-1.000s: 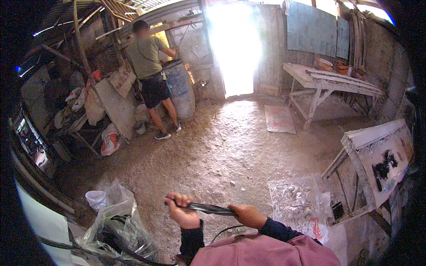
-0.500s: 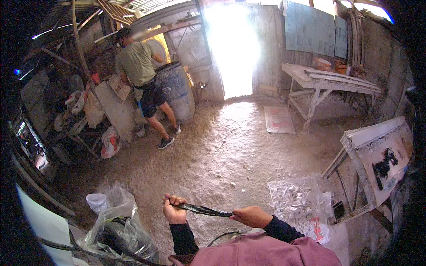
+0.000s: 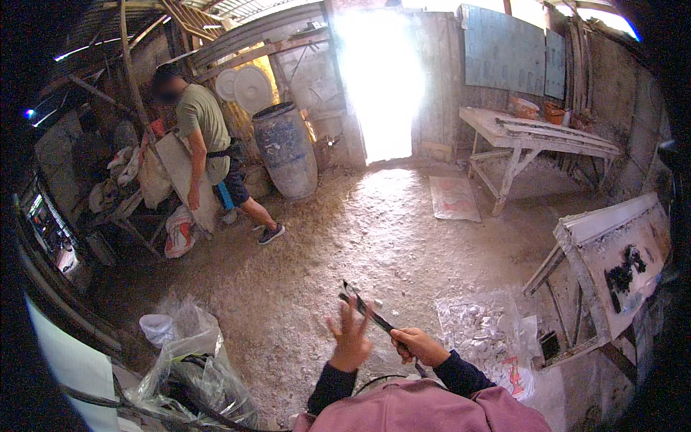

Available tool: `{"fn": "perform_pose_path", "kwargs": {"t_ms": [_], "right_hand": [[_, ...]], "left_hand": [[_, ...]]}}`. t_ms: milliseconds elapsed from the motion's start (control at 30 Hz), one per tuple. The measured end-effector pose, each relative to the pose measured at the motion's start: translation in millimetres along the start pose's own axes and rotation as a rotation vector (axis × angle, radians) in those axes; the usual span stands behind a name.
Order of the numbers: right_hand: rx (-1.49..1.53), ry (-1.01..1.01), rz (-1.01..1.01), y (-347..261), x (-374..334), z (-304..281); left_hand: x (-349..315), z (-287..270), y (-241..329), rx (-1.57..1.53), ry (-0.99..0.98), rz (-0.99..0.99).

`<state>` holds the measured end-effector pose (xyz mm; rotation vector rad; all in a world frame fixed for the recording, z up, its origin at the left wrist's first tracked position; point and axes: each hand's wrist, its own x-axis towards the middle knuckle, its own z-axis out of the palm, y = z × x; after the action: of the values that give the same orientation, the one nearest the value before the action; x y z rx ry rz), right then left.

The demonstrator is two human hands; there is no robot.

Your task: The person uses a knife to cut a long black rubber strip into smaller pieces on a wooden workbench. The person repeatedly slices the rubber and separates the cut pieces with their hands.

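Observation:
My right hand (image 3: 419, 347) is closed around the lower end of a bundle of black strips (image 3: 381, 322), which slants up and to the left, away from my body. My left hand (image 3: 350, 340) is raised beside the bundle's upper part, its fingers spread apart. Whether those fingers touch the strips is hard to make out. To my left on the floor sits a clear plastic bag (image 3: 216, 353) with dark strands inside. A small white cloth-like item (image 3: 156, 329) lies against the bag's far side.
A co-worker (image 3: 203, 119) leans beside a slanted board (image 3: 180, 176) at the far left. Near them stands a blue barrel (image 3: 286, 155). A whitish table (image 3: 497, 122) is at the back right. A tilted work stand (image 3: 586, 252) and a sheet with white chips (image 3: 475, 317) lie to my right.
My left hand has let go of the bundle's end and opened, moving right. The bundle has swung from level to slanting upward. The co-worker has stepped left from the barrel and bent down.

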<state>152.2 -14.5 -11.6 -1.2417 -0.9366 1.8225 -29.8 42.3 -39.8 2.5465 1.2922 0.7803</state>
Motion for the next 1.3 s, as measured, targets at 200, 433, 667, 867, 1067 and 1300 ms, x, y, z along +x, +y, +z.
{"fn": "perform_pose_path", "kwargs": {"t_ms": [200,433,667,867,1067,1300], "right_hand": [[-0.070,-0.016,-0.076,5.7,-5.4,0.7],[-0.055,-0.099,0.037,-9.1,-17.1,4.2],[-0.067,-0.068,-0.192,-30.1,-35.3,0.2],[0.055,-0.026,-0.369,-27.0,-35.8,11.2],[-0.074,0.043,-0.555,-27.0,-35.3,14.2],[0.012,0.170,-0.685,-25.5,-32.0,22.8]], "left_hand": [[-2.5,13.2,27.3,-0.103,-0.192,0.198],[1.8,0.9,15.5,-0.584,-0.253,0.146],[1.3,-21.5,12.2,-1.170,-0.479,-0.390],[0.2,-29.0,28.5,-1.463,-0.457,-0.371],[-4.0,-22.3,41.7,-1.495,-0.384,-0.423],[-10.8,-6.9,34.6,-1.516,-0.505,-0.418]]}}
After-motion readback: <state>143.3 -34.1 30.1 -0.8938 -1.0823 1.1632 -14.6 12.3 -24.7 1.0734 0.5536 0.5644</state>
